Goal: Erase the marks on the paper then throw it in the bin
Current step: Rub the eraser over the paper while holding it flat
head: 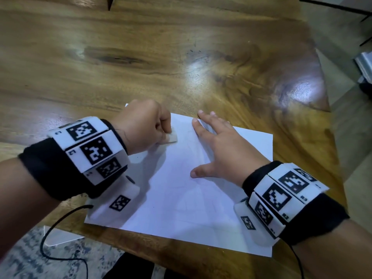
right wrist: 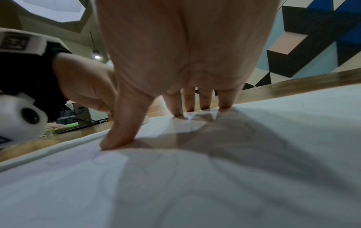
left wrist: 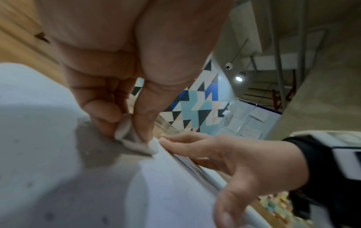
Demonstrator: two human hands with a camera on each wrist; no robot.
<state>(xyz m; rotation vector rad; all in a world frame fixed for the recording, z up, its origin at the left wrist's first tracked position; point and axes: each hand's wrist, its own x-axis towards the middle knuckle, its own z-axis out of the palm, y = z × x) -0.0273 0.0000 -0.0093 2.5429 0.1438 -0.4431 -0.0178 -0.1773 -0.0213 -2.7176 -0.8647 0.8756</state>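
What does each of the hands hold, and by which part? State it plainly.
The left hand pinches a white eraser by its upper end, its lower end on the paper. The right hand holds nothing; its straight fingers press the paper flat.

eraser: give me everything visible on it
The eraser is a small white block with rounded, worn-looking edges, apparently soft rubber. The left hand pinches it between thumb and fingers, so only its lower end shows. It is tilted, with one end pressed on the white paper near the sheet's far left corner. The right hand lies flat on the paper close beside it, not touching it. The left wrist view shows its face grey in shadow; no print or sleeve is visible.
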